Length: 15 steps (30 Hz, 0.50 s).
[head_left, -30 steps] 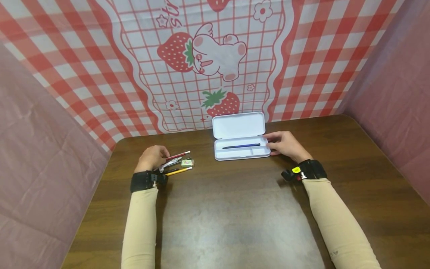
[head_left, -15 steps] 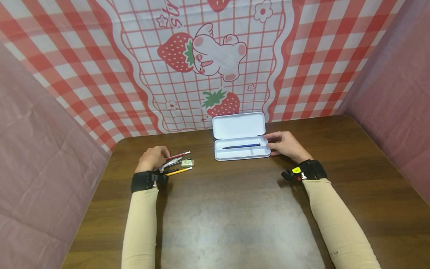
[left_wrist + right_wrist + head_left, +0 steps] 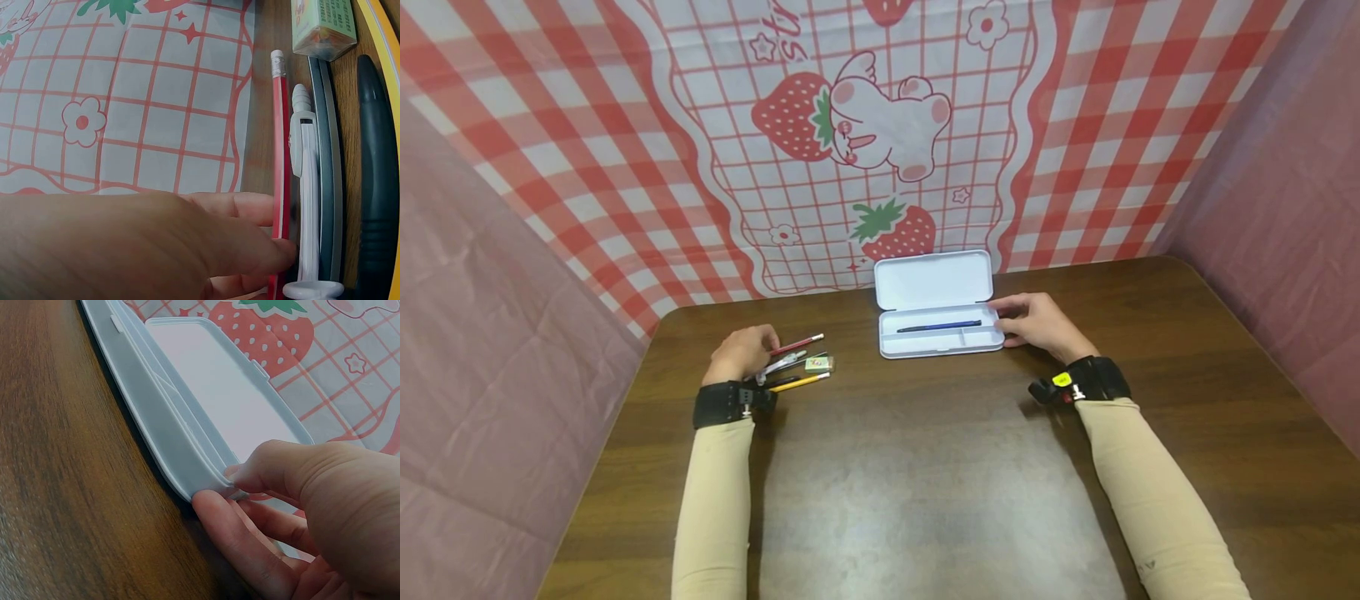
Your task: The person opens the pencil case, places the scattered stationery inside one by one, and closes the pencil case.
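In the left wrist view, my left hand [image 3: 144, 247] pinches a red pencil [image 3: 280, 156] with a white eraser end between thumb and fingers. Right beside it lie a white pen-like piece [image 3: 307, 187] with a clip and a flanged end, a dark pencil-like stick [image 3: 329, 175] and a dark pen [image 3: 378, 181]. My right hand [image 3: 1037, 323] grips the right end of an open white pencil case [image 3: 917, 351], thumb on the rim and fingers against the outside. Inside the case a dark blue pen [image 3: 938, 326] lies in the long rear compartment.
A yellow pencil [image 3: 801, 382] and a small green-and-white boxed eraser [image 3: 819, 364] lie by the left hand on the brown wooden table [image 3: 925, 467]. The case's raised lid [image 3: 933, 281] stands near the strawberry-patterned cloth [image 3: 700, 150] behind the table.
The red pencil's eraser end has shifted very slightly in the left hand. My right hand and the case stay where they were.
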### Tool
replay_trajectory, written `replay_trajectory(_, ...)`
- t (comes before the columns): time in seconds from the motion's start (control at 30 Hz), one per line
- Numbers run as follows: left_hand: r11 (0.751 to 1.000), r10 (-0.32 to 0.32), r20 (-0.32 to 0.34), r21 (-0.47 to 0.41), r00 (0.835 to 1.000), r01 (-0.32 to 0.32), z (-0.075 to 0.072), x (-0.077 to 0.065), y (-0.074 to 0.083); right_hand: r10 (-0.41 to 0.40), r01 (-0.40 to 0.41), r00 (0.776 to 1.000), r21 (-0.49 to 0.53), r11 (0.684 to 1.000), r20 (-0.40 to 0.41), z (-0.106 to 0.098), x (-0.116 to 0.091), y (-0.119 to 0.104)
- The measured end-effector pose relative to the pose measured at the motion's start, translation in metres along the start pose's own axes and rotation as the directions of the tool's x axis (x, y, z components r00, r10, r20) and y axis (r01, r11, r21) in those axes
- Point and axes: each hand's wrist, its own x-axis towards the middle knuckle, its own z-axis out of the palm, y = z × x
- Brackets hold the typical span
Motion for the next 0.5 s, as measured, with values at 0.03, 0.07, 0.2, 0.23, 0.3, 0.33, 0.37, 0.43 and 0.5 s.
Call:
replay_trajectory(0.03,1.0,0.005,-0.01,0.003,1.0,-0.005,0.0,0.0002,-0.0003,0.0,0.0,1.0,0.0,1.0,0.0,-0.0001,0.0001,0.0)
replay_trajectory(0.07,1.0,0.006,-0.021,0.005,1.0,-0.006,0.0,0.0003,-0.0003,-0.001,0.001,1.0,-0.002,1.0,0.001,-0.0002,0.0003,0.0001)
replay_trajectory(0.2,1.0,0.021,-0.088,0.018,0.996,-0.019,0.0005,0.0016,-0.001,0.0,0.0,1.0,-0.006,1.0,-0.003,-0.0004,0.0005,0.0003)
replay_trajectory(0.23,1.0,0.026,-0.102,0.019,0.994,-0.024,0.0006,0.0019,-0.0014,0.001,-0.001,1.0,-0.005,1.0,-0.005,-0.0005,0.0006,0.0005)
replay_trajectory(0.3,0.999,0.034,-0.126,0.021,0.992,-0.032,0.0008,0.0026,-0.0022,-0.001,0.001,1.0,-0.006,1.0,-0.006,-0.0004,0.0008,0.0009)
replay_trajectory(0.33,0.999,0.035,-0.137,0.022,0.99,-0.032,0.0009,0.003,-0.0024,-0.001,0.001,1.0,-0.005,1.0,-0.005,-0.0004,0.0009,0.0012)
replay_trajectory(0.37,0.999,0.035,-0.145,0.021,0.989,-0.033,0.001,0.0031,-0.0026,-0.002,0.002,1.0,-0.004,1.0,-0.005,-0.0002,0.0011,0.0013)
replay_trajectory(0.43,0.999,0.037,-0.167,0.017,0.985,-0.035,0.0009,0.003,-0.0025,0.0,0.0,1.0,-0.001,1.0,-0.007,0.0001,0.0013,0.0015)
replay_trajectory(0.5,0.999,0.037,-0.197,0.013,0.98,-0.035,0.001,0.003,-0.0024,-0.002,0.002,1.0,-0.006,1.0,-0.005,0.0003,0.0014,0.002)
